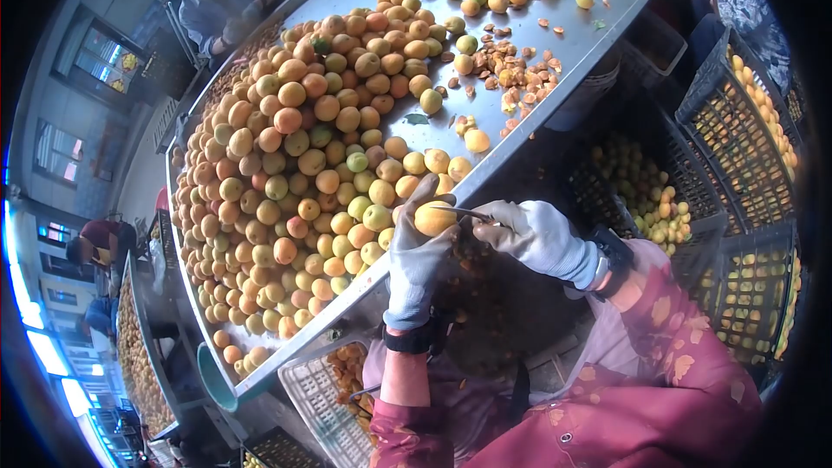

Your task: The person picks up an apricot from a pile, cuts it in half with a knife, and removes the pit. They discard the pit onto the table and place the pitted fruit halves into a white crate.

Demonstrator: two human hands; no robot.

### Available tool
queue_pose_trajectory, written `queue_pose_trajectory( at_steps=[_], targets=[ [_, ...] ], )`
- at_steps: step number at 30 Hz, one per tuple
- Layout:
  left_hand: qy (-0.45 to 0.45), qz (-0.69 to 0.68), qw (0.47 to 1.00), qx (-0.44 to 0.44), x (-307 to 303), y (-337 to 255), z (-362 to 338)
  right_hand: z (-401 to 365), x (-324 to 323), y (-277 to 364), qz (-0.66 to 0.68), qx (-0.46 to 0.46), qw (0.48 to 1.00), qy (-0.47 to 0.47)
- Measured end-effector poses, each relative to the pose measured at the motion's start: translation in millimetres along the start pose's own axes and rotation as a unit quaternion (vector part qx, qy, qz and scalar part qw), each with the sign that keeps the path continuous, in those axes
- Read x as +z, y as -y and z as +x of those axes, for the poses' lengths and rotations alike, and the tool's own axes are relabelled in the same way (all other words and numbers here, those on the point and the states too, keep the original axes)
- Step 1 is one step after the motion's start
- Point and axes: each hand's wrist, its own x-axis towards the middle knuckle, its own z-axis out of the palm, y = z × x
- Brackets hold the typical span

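Observation:
My left hand (414, 251), in a stained white glove, is closed round a yellow-orange apricot (435, 218) just off the near edge of the metal table. In my gloved right hand (536, 238) is a thin knife (472, 212); its handle is mostly hidden by the fingers. The dark blade reaches left and its tip meets the top of the apricot. Beyond my left hand a large heap of apricots (286, 173) covers the left part of the sorting table (520, 134). A pile of brown pits (520, 78) lies farther along on the metal surface.
Black crates of apricots (741, 134) stand stacked at the right. A white basket (316, 390) with cut pieces sits below the table edge, near a green bucket (217, 377). Across the table a person (217, 0) works; others are at the far left and upper right.

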Motion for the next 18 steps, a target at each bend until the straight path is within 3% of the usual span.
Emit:
queue_pose_trajectory(
  at_steps=[9, 11, 16, 18],
  targets=[
    [0.014, 0.113, 0.993, 0.028, -3.1, 1.1, -1.0, 1.8, -5.4, -2.7, -0.089, -0.03, 0.995, 0.029],
    [0.014, 0.139, 0.99, 0.029, -3.8, 0.3, -2.2, 0.9, -3.0, -8.2, -0.122, -0.078, 0.989, 0.011],
    [0.017, 0.243, 0.968, 0.057, -8.6, -3.2, -4.2, -1.6, 5.1, -12.4, -0.164, -0.086, 0.982, -0.019],
    [0.018, 0.274, 0.961, 0.024, -8.9, -6.7, -5.6, -4.2, 8.1, -10.6, -0.178, -0.086, 0.979, -0.045]
  ],
)
